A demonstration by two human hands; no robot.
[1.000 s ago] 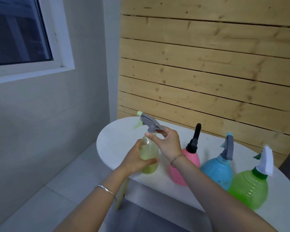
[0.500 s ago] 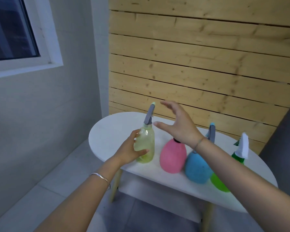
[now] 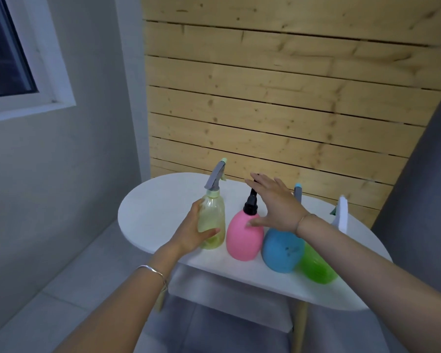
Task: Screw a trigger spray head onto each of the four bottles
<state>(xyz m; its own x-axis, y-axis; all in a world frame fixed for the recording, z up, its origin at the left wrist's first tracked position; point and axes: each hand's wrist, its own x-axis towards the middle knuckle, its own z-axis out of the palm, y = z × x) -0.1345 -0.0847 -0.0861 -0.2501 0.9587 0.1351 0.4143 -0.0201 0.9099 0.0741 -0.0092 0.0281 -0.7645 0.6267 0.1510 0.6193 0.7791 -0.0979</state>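
All four bottles on the worktop (image 3: 148, 212) look capped, so you're basically done. Your left hand (image 3: 191, 231) grips the yellow bottle (image 3: 212, 220); your right hand (image 3: 278, 205) hovers spread wide over the pink bottle (image 3: 241, 238).

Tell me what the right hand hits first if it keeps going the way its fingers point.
Probably the black spray head on the pink bottle: the right hand is open, fingertips already beside it, though depth is unclear.

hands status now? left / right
Left hand: closed around the yellow bottle.
Right hand: open, fingers spread, holding nothing, by the pink bottle.
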